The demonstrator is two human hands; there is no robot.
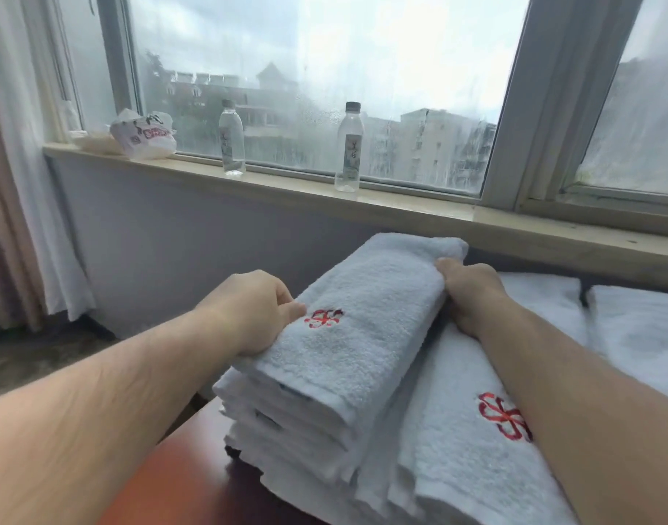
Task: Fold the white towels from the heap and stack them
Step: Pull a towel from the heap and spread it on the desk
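Two bare forearms reach away from the viewer toward a rain-streaked window. At far left a curtain (18,183) is cut off by the frame edge. On the windowsill (400,206) sit a crumpled plastic bag (145,136), its print too blurred to read, then a left bottle (232,140) and a right bottle (349,149), both clear and well apart, with unreadable labels. The buildings beyond the glass are hazy.

At near left only a corner of a reddish-brown worktop (181,467) shows. The rest is hidden under the forearm and the towels.

The left hand (256,312) comes in from the left with its fingers curled. Its thumb lies on the top towel (362,335) beside a red embroidered emblem (323,318). Its fingertips are hidden at the towel's left edge, and the grip is closed on that edge.

The top towel is folded into a long white strip. It sits at the centre, atop the stack of folded towels (287,449) on the worktop. The layers in the stack are hard to count.

The right hand (472,293) holds the far right edge of the same towel, with its thumb on top and its fingers hidden beneath.

Just right of the stack lies another folded towel (457,467). Its own emblem is partly covered by the right forearm and its near end is cut off.

At far right is some blurred white cloth (627,327). Whether it is bedding or the heap cannot be told.
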